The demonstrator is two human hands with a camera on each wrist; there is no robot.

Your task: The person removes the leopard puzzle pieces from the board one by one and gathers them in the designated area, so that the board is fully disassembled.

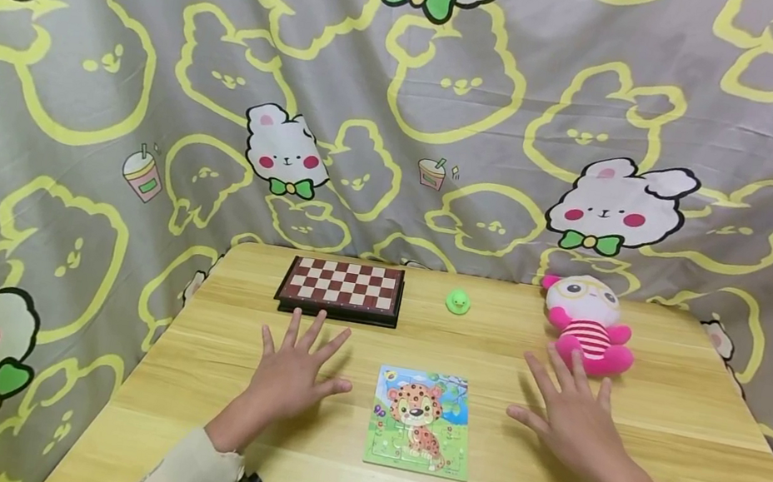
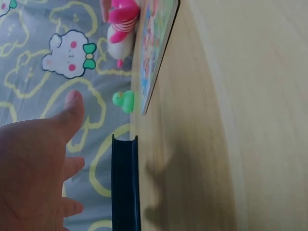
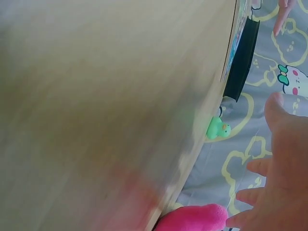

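2 spread hands flanking puzzle

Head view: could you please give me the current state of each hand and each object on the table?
Left hand: open, fingers spread, holding nothing.
Right hand: open, fingers spread, holding nothing.
Leopard jigsaw puzzle: assembled, flat between the hands.
Chessboard case: closed, flat, no pieces on it.
Green toy duck: upright, untouched.
Pink plush toy: at the table's far edge, beyond the right fingertips.
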